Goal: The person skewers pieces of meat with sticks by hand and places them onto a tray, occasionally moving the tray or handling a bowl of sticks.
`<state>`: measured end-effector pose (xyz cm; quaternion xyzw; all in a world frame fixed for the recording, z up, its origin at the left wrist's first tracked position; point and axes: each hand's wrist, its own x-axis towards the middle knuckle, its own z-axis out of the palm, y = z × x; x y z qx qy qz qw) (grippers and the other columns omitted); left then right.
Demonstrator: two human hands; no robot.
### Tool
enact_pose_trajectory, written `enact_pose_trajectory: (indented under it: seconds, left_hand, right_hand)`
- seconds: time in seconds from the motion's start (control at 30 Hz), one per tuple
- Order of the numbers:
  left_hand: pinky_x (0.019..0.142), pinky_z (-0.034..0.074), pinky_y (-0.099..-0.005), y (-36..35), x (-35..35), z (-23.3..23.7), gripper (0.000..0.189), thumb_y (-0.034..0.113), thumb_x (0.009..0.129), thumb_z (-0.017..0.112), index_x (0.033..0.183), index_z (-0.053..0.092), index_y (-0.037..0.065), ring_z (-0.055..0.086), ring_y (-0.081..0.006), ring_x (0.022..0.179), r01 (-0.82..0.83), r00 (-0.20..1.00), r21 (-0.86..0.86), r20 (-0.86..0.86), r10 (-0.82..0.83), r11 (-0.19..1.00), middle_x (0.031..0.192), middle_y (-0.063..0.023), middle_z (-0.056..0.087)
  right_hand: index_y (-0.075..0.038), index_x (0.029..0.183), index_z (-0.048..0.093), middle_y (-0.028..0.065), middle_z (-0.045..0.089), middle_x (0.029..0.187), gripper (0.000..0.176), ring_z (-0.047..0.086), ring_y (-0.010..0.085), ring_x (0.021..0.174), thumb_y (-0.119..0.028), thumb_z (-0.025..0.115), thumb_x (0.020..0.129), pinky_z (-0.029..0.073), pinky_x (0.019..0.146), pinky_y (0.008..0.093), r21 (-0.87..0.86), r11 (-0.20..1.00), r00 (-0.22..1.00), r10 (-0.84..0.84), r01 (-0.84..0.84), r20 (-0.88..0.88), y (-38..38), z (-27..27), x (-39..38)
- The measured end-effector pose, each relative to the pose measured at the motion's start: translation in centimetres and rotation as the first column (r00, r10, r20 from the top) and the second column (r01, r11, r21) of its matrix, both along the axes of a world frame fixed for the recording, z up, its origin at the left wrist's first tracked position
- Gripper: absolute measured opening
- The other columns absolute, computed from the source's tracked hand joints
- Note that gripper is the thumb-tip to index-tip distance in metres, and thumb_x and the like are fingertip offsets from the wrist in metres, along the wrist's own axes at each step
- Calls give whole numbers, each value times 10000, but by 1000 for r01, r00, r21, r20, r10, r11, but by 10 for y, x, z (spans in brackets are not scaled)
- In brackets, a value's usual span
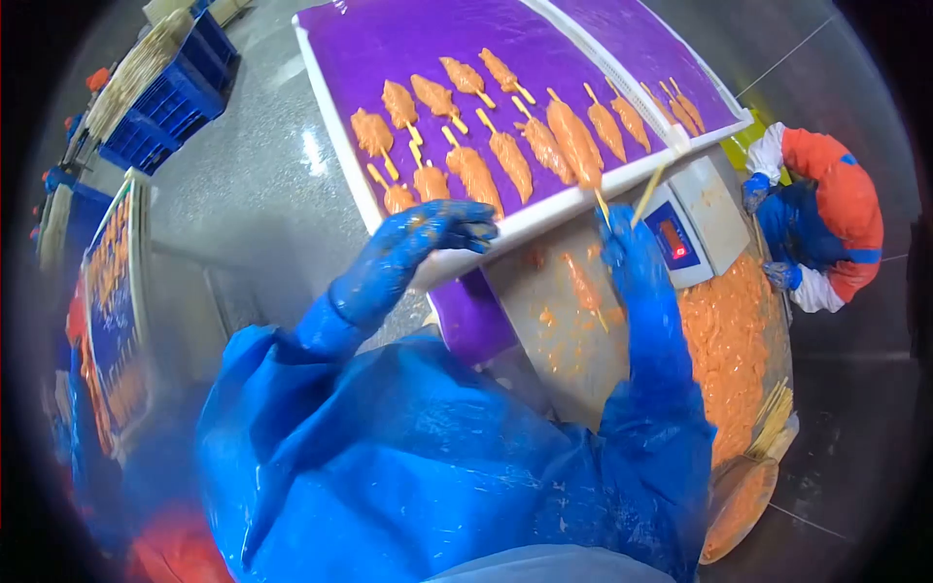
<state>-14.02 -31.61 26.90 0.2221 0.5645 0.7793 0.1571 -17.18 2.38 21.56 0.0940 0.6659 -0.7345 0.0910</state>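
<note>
My right hand (627,248), in a blue glove, grips the stick end of a meat skewer (575,141) that extends over the purple-lined tray (418,37). A bare stick (648,197) also juts up from that hand. My left hand (428,238), gloved in blue, is near the tray's front edge with its fingers bent together; what they hold, if anything, is hidden. Several skewers of orange meat lie in rows on the purple sheet. Below the tray, another small skewer (583,287) rests on the metal table (544,345).
A scale (695,223) with a red display stands right of my right hand, beside piled meat (734,340). Bare sticks (775,418) lie at the lower right. A co-worker (826,219) is at the right. Blue crates (170,112) stand at the upper left.
</note>
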Motion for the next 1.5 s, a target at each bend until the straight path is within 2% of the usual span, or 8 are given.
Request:
enact_pose_trajectory:
  seconds: [0.23, 0.6, 0.87, 1.07, 1.1, 1.2, 1.4, 1.5]
  left_hand:
    - [985, 466, -395, -84, -73, 8, 521, 378, 1014, 469, 1300, 531, -52, 620, -256, 1087, -215, 975, -104, 28, 219, 971, 1211, -161, 627]
    - [1000, 459, -388, -129, -130, -20, 478, 331, 1026, 450, 1290, 532, -58, 614, -247, 1104, -272, 945, -182, 134, 298, 945, 1178, -174, 639]
    - [1028, 429, -365, -91, -212, 10, 416, 268, 1024, 455, 1284, 558, -39, 591, -247, 1149, -59, 992, -353, -127, 14, 934, 1193, -132, 638]
    - [1092, 379, -409, -4, -355, -44, 439, 218, 995, 512, 1400, 469, 53, 479, -312, 1302, -379, 565, -651, -726, -393, 658, 1406, -180, 494]
    - [1107, 360, -430, 16, -378, -64, 476, 241, 988, 521, 1423, 441, 66, 435, -340, 1340, -528, 323, -554, -832, -451, 644, 1446, -190, 449]
    - [1135, 313, -462, 63, -398, -94, 560, 301, 952, 578, 1434, 419, 66, 355, -370, 1389, -599, 281, -513, -854, -438, 615, 1485, -185, 401]
    - [1140, 308, -438, 74, -393, -67, 597, 331, 945, 594, 1443, 408, 59, 385, -357, 1374, -504, 495, -651, -756, -427, 568, 1469, -194, 424]
    - [1097, 358, -380, 33, -398, -58, 427, 292, 986, 526, 1328, 547, 36, 521, -287, 1255, -343, 742, -345, -670, 27, 874, 1356, -171, 553]
  right_hand:
    - [-37, 1100, 639, -15, 569, 782, 252, 395, 35, 556, -238, 609, 950, 292, 449, 188, -110, 994, 998, 4, 3, 63, -26, -9, -200]
    - [-33, 953, 733, 101, 720, 822, 248, 669, 198, 746, -255, 720, 844, 512, 669, 381, 477, 879, 1000, -7, 8, -4, 23, -85, -339]
    - [-18, 935, 717, 128, 707, 806, 344, 655, 206, 725, -341, 735, 818, 499, 686, 355, 976, 211, 998, 34, 51, -59, -26, -23, -308]
    - [-56, 865, 689, 108, 684, 798, 233, 639, 219, 754, -240, 788, 761, 507, 708, 384, 678, 724, 973, 39, 129, -227, -2, -60, -305]
    - [-56, 865, 689, 108, 684, 798, 233, 639, 219, 754, -240, 788, 761, 507, 708, 384, 677, 724, 974, 32, 133, -225, -4, -60, -300]
    - [-49, 895, 687, 63, 678, 794, 191, 627, 172, 753, -174, 771, 776, 505, 703, 330, 695, 700, 975, -10, 167, -224, -13, -60, -295]
    - [-47, 954, 684, 40, 665, 840, 194, 615, 148, 784, -213, 707, 857, 499, 747, 320, 425, 867, 936, -117, 259, -331, -9, -47, -269]
    - [-43, 1017, 680, 39, 670, 936, 207, 622, 129, 828, -220, 632, 922, 501, 780, 290, 469, 791, 850, -118, 393, -513, 20, 15, -192]
